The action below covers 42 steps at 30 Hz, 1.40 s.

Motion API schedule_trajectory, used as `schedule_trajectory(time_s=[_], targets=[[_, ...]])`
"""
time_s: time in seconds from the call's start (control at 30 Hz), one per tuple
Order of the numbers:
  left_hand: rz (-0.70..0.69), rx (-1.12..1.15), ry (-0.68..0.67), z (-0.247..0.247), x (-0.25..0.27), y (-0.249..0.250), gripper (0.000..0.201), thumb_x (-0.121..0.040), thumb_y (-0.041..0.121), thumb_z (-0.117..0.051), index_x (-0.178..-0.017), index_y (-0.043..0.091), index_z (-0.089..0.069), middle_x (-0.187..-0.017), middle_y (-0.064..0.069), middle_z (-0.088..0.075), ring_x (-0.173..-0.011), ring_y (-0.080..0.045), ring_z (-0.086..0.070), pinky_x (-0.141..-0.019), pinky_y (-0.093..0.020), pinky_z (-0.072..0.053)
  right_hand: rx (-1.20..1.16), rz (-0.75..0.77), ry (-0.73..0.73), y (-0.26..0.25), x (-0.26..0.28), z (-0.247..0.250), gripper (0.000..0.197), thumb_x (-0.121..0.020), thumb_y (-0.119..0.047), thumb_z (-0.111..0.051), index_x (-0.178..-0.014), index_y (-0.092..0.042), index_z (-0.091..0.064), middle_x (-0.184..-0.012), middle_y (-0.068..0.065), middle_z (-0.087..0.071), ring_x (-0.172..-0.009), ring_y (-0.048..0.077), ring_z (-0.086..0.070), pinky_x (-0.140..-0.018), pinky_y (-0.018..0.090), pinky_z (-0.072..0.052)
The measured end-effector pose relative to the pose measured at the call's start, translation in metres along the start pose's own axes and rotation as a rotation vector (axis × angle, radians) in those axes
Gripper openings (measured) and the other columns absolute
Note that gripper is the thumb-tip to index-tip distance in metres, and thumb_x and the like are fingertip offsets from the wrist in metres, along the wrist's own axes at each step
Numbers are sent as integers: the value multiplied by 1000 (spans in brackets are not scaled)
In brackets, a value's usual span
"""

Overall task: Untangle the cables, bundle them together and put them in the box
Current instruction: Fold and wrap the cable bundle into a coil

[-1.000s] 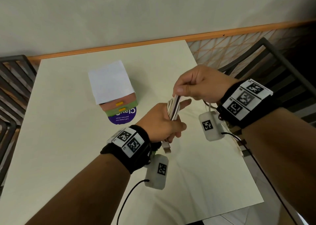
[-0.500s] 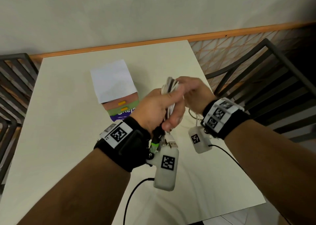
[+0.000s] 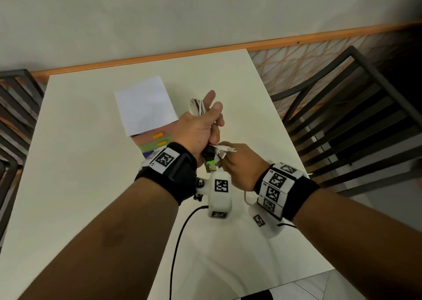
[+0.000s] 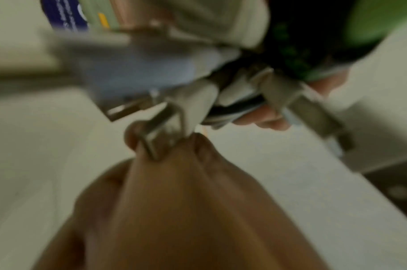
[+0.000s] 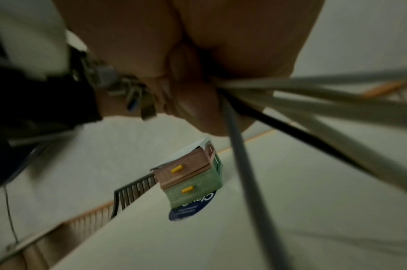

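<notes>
My left hand (image 3: 211,126) grips a folded bundle of white and black cables (image 3: 196,106) upright above the cream table (image 3: 80,174). Its loops stick out above the fist; the plugs, one green (image 3: 211,162), hang below it. My right hand (image 3: 228,154) is just under the left and pinches the cable ends there. In the right wrist view its fingers (image 5: 198,98) hold several strands (image 5: 313,98) that run off to the right. The left wrist view, blurred, shows a metal USB plug (image 4: 158,138) at the right hand's fingertips. The small drawer box (image 3: 157,140), pink over green, stands behind my hands, shut.
A white sheet (image 3: 146,105) lies on top of the box, and a round purple label (image 5: 193,208) lies under it. Dark slatted chairs stand to the right (image 3: 342,121) and left (image 3: 13,108) of the table. The wall is close behind.
My right hand left the top of the bundle and came down to the plug ends under the left hand. The left hand rose and turned the bundle upright, closer to the box.
</notes>
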<state>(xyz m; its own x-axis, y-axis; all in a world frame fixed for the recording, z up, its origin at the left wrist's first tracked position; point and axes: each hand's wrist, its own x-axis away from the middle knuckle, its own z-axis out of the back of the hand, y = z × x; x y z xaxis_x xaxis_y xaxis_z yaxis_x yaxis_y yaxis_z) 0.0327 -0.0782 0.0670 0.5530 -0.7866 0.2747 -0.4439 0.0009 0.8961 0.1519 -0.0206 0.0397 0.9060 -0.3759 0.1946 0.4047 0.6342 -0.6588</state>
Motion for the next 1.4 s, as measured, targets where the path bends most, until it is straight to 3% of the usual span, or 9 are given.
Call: schedule_trajectory(time_s=[0.13, 0.23, 0.4, 0.57, 0.63, 0.73, 0.87, 1.13, 1.4], targets=[[-37, -305, 54, 7, -3, -16, 38, -95, 20, -66, -133, 18, -61, -105, 10, -72, -45, -13, -56, -49, -25, -44, -39, -54, -180, 0, 3, 9, 26, -101, -20, -39, -90, -4, -57, -70, -1, -51, -62, 14, -46, -64, 31, -37], [-42, -384, 69, 9, 0, -27, 27, -93, 21, -69, -118, 9, -69, -150, 20, -43, -67, -16, -73, -57, -24, -50, -9, -33, -334, -5, 7, 11, 27, -101, -21, -41, -79, -12, -53, -71, 6, -54, -61, 14, -45, -61, 30, -37], [-32, -467, -11, 6, 7, -28, 42, -94, 29, -67, -130, 44, -52, -131, 4, -66, -76, -12, -75, -70, -21, -50, -46, -16, -411, -2, 11, 16, 28, -100, -25, -46, -74, -21, -55, -74, 2, -57, -69, 17, -52, -70, 32, -44], [-122, -1134, -275, 14, 13, -30, 107, -71, 93, -29, -153, 25, -35, -81, -6, -74, -78, -19, -71, -76, -32, -54, 88, 49, -485, -2, 16, 41, 20, -96, -30, -54, -89, -17, -68, -84, -7, -69, -76, 8, -62, -77, 30, -53], [-44, -1027, -359, 17, 21, -28, 105, -65, 92, -47, -135, 15, -58, -90, -7, -77, -74, -22, -74, -66, -38, -58, 79, 42, -466, -5, 17, 59, 23, -95, -27, -58, -73, -27, -65, -65, -24, -64, -61, -6, -57, -62, 11, -44], [124, -854, -389, 11, 36, -25, 36, -68, 35, -89, -97, 21, -71, -63, 0, -70, -57, -17, -70, -52, -33, -57, 69, 56, -401, -7, 10, 84, 17, -91, -28, -64, -75, -24, -68, -65, -22, -62, -61, -4, -56, -61, 13, -42], [150, -883, -401, 7, 33, -20, 8, -80, 10, -74, -74, 4, -73, -65, -4, -74, -59, -15, -71, -56, -29, -54, 74, 73, -284, -9, -3, 104, 13, -88, -32, -67, -80, -23, -71, -72, -4, -68, -65, 11, -60, -65, 34, -50], [152, -264, -439, 2, 45, -8, 44, -84, 13, -66, -128, 8, -63, -49, -6, -60, -59, -35, -50, -56, -30, -47, -135, 142, -25, 5, -18, 105, 17, -94, -25, -61, -78, -24, -68, -66, -20, -64, -60, -5, -57, -57, 7, -41], [109, 138, -493, -7, 38, 6, 76, -62, 8, -54, -138, 5, -54, -50, -9, -54, -31, -10, -39, -64, -30, -41, -306, 115, 225, 18, -23, 52, 28, -101, -29, -35, -85, -36, -57, -77, -13, -63, -73, -4, -61, -70, 26, -47]])
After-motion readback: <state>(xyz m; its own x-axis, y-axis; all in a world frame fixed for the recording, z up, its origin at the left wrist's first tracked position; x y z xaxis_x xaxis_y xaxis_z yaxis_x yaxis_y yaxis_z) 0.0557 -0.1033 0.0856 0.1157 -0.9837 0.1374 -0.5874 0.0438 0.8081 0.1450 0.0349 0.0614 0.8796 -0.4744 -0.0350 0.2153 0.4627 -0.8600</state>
